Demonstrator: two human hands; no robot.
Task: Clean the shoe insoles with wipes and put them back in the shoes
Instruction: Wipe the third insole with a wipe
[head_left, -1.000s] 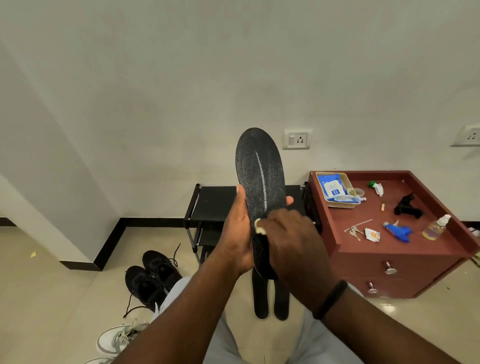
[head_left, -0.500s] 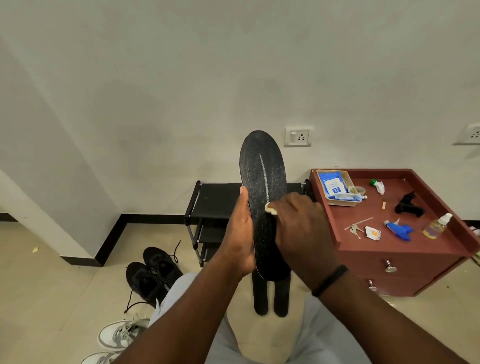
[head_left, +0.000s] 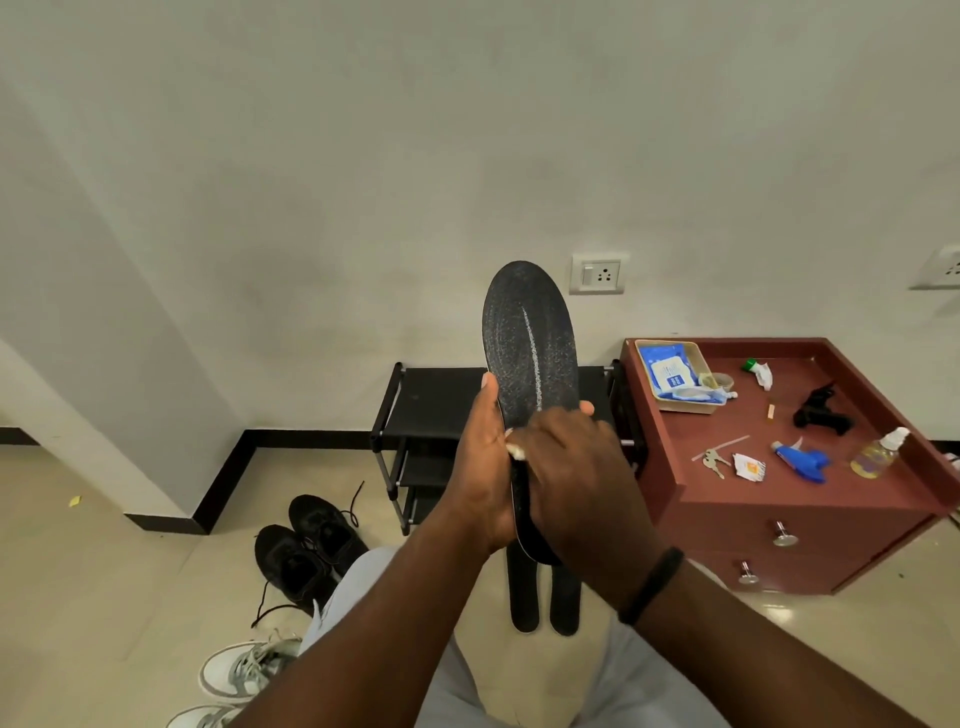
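Observation:
I hold a black insole (head_left: 527, 343) upright in front of me, toe end up, with a pale streak down its middle. My left hand (head_left: 480, 467) grips its lower part from the left, thumb along the edge. My right hand (head_left: 571, 478) presses a small white wipe (head_left: 516, 451) against the insole's face; only a corner of the wipe shows. Two more black insoles (head_left: 543, 597) lie side by side on the floor below. A pair of black shoes (head_left: 306, 545) sits on the floor to the left, and white sneakers (head_left: 244, 675) lie nearer me.
A black shoe rack (head_left: 431, 400) stands against the wall behind the insole. A red-brown drawer cabinet (head_left: 810, 525) at the right carries a tray with a blue wipes pack (head_left: 670, 371), keys, a blue sprayer (head_left: 800, 460) and a small spray bottle (head_left: 878, 452).
My right hand with the wipe slid up the insole, then back down toward the heel. The insole stays upright in my left hand.

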